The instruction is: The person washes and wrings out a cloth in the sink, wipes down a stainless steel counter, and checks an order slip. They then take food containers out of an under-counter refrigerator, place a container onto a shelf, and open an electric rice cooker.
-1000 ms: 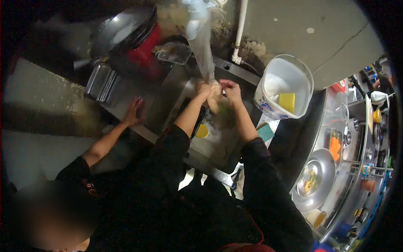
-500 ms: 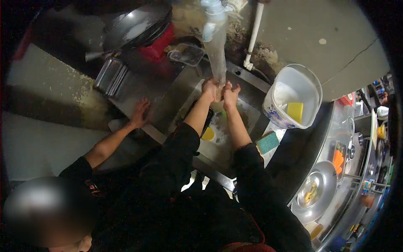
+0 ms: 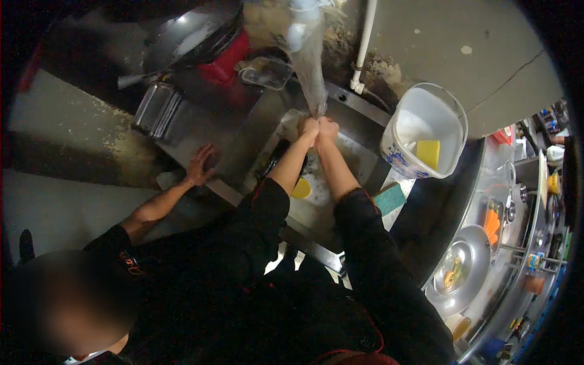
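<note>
My left hand (image 3: 309,129) and my right hand (image 3: 328,129) press against each other over the sink (image 3: 258,121). Both look closed, with fingers curled; whatever may be between them is hidden. Just above hangs a clear plastic sleeve (image 3: 309,67) from the tap, its lower end meeting my hands. In the sink under my forearms are a yellow round piece (image 3: 302,188) and a dark object (image 3: 277,159), partly covered by my left arm, with whitish suds around them.
Right of the sink stands a white bucket (image 3: 395,140) holding a yellow sponge (image 3: 428,154); a green scouring sponge (image 3: 390,198) lies nearby. A co-worker's hand (image 3: 199,165) rests near the sink's left edge. Metal trays (image 3: 158,109) and a wok (image 3: 188,36) sit at upper left.
My hands, apart with fingers spread half a second ago, have come together and closed under the sleeve. The view has shifted slightly. The co-worker's hand stays by the sink's left edge.
</note>
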`<state>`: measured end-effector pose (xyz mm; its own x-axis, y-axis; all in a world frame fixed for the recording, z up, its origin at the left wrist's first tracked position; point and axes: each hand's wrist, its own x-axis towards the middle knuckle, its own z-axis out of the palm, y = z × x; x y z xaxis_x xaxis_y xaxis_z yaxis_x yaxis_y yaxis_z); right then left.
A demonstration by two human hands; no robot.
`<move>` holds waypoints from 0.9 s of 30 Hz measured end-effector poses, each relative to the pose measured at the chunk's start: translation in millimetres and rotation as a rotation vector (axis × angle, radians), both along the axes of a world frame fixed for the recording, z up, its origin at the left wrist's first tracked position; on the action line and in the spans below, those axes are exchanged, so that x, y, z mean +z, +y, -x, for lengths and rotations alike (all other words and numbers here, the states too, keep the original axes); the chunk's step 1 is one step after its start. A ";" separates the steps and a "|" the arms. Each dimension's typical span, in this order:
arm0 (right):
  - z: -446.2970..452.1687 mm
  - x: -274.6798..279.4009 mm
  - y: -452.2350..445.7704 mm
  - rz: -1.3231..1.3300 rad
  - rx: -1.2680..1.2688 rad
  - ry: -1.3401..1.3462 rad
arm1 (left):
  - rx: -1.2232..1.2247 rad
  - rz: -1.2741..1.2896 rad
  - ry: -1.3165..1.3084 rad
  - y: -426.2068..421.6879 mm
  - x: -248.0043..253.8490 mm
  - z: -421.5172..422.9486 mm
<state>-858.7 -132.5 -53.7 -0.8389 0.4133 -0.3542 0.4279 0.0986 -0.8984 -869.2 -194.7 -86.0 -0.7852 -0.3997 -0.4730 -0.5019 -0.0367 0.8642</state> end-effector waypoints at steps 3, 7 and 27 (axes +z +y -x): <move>-9.9 18.8 5.6 -0.152 0.018 0.059 | 0.030 -0.244 0.007 6.6 0.8 -2.0; -24.4 46.8 17.2 -0.304 0.140 0.175 | -0.046 -0.849 -0.024 2.8 52.0 -25.5; -24.1 14.8 85.7 -0.048 0.601 0.230 | -0.292 0.013 0.153 -6.7 69.5 -22.8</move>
<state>-834.6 -46.8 -38.9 -0.9813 -0.1416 -0.1305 0.0825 0.3031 -0.9494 -846.4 -201.4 -16.6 -0.9290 -0.1523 -0.3373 -0.3542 0.1013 0.9297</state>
